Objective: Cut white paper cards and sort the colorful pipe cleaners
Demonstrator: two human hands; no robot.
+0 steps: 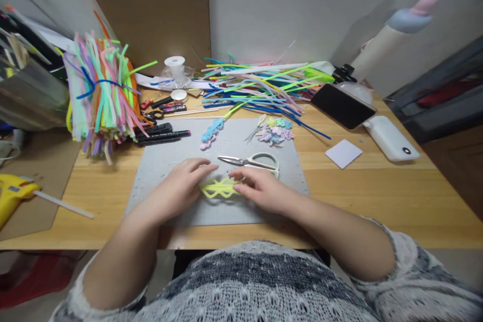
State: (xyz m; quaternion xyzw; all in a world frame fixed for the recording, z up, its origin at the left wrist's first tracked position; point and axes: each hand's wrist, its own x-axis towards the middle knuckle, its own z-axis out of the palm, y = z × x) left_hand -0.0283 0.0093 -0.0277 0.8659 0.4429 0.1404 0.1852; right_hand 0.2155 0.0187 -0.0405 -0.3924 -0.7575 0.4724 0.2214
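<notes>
A yellow piece of bent, zigzag pipe cleaner (219,188) lies low over the grey mat (158,161), between my two hands. My right hand (262,188) pinches its right end between thumb and fingers. At its left end is my left hand (186,183), fingers curved and thumb reaching toward the middle; the fingertips underneath are partly hidden. Just beyond the hands, scissors (241,161) with pale handles rest on the mat. Farther up the mat lie a blue and pink braided piece (212,133) and a cluster of small pastel flowers (277,131).
A tied bundle of pipe cleaners (101,95) stands at left, above a yellow glue gun (15,193). Loose pipe cleaners (260,85) spread along the back. Black pens (164,137) lie left; a phone (343,105), white paper (343,153) and white power bank (392,138) lie right.
</notes>
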